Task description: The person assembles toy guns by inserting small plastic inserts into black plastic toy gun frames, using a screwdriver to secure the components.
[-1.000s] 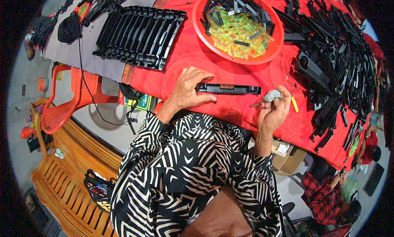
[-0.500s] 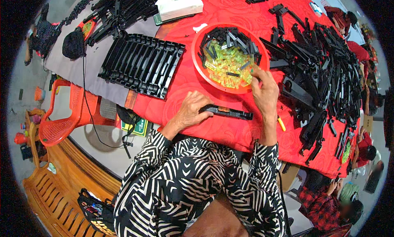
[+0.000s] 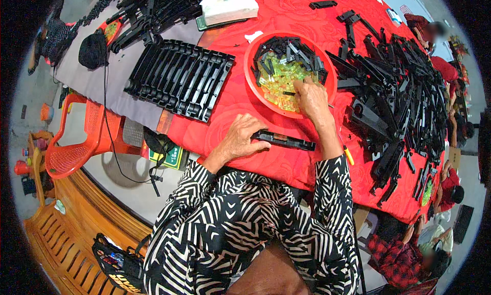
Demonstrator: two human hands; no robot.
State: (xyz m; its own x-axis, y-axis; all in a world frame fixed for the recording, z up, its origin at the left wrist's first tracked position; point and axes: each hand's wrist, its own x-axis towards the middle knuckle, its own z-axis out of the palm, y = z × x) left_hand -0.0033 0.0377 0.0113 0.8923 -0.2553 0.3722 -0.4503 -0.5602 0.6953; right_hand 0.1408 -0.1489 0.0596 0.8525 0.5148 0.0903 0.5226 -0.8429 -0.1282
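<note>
On the red cloth in front of me lies a long, narrow black plastic part (image 3: 289, 140), with a slot along its length. The thumb and fingers of my left hand (image 3: 238, 137) close round its left end. My right hand (image 3: 313, 100) reaches over the near right rim of a round red basin (image 3: 250, 75). Its fingers are bent together, tips down among small clear yellow pieces (image 3: 279, 83); whatever they pinch is hidden. Small black pieces (image 3: 291, 49) fill the far side of the basin.
Left of the basin, several long black parts lie side by side in a row (image 3: 179, 80). A big loose heap of black parts (image 3: 394, 90) covers the right side. A yellow stick-like tool (image 3: 349, 155) rests by my right forearm. A tissue pack (image 3: 229, 6) stands at the back.
My right hand has moved left and inward, from the basin's right edge to over the yellow pieces. My left hand stays at the end of the black part.
</note>
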